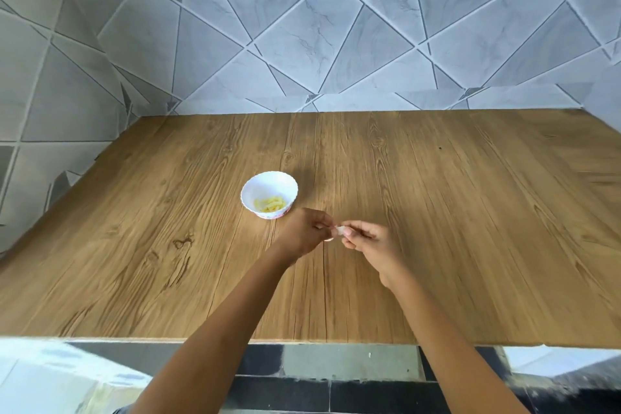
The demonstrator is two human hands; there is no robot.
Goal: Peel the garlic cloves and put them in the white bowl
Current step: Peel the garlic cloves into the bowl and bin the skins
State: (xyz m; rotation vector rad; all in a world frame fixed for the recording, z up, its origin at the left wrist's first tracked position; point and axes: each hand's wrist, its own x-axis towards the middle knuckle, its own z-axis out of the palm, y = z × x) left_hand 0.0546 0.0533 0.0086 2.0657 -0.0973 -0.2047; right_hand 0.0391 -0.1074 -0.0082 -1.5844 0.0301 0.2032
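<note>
Over tabletop [470,212], just right of bowl [268,175]: both grips meet on one clove [340,230].
left grip [302,233]: pinches clove end, likely tugging skin.
right grip [369,242]: pinches clove, steadying it.
bowl: peeled cloves [270,204] inside; sits close, so short drop.

Bright, diffuse, even light. Faint soft shadows on table [437,212] beneath left hand [304,232] and right hand [373,245]. Fisheye bending toward edges; floor [349,360] below hands blurred, washed out.
</note>
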